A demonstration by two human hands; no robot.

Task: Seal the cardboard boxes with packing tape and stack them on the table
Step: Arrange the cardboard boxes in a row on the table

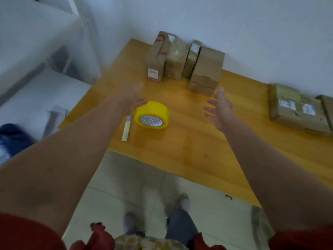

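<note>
A yellow roll of packing tape [151, 114] lies on the wooden table [189, 141], with a small white box cutter [127, 129] just left of it. My left hand [132, 98] hovers blurred right behind the roll, fingers relaxed, holding nothing. My right hand [219, 109] reaches over the table to the right of the roll, fingers spread and empty. A cluster of several cardboard boxes [185, 64] stands at the far edge against the wall. A larger flat box [297, 112] with white labels lies at the right.
A white wall runs behind the table. White shelving [36, 51] stands to the left. Tiled floor [137, 188] and my feet show below the table's near edge. A dark blue object [12, 136] sits at the left.
</note>
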